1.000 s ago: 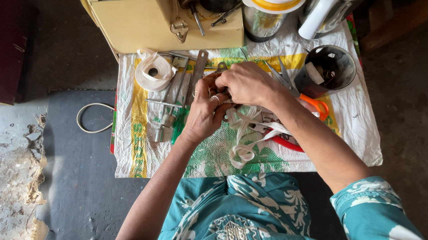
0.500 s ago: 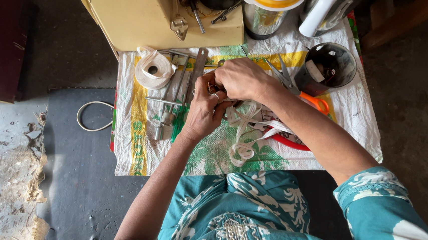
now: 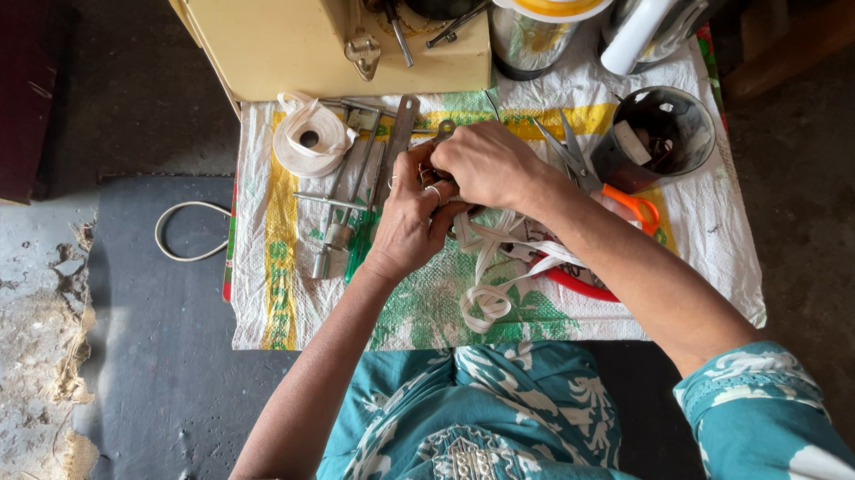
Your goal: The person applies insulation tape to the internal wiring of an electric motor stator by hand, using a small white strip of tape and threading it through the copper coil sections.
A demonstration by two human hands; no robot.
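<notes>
My left hand (image 3: 411, 221) and my right hand (image 3: 488, 162) meet fingertip to fingertip over the middle of the cloth-covered table (image 3: 708, 240). Both pinch the upper end of some white tape strips (image 3: 490, 274), which hang down from the fingers in loops towards me. A small metal piece glints between the fingertips; the fingers hide most of it. A ring sits on one finger of my left hand. A roll of white tape (image 3: 309, 137) lies to the left of the hands.
Screwdrivers and a wrench (image 3: 350, 200) lie left of my hands. Orange-handled scissors (image 3: 631, 202), a red plate rim (image 3: 577, 284) and a grey cup (image 3: 655, 136) are on the right. A cream machine (image 3: 302, 21) and metal tin (image 3: 538, 22) stand behind. A white cable loop (image 3: 187, 233) lies on the floor.
Both hands stay together at the same spot; the fingers have shifted slightly on the tape end. The loops below hang much as before.
</notes>
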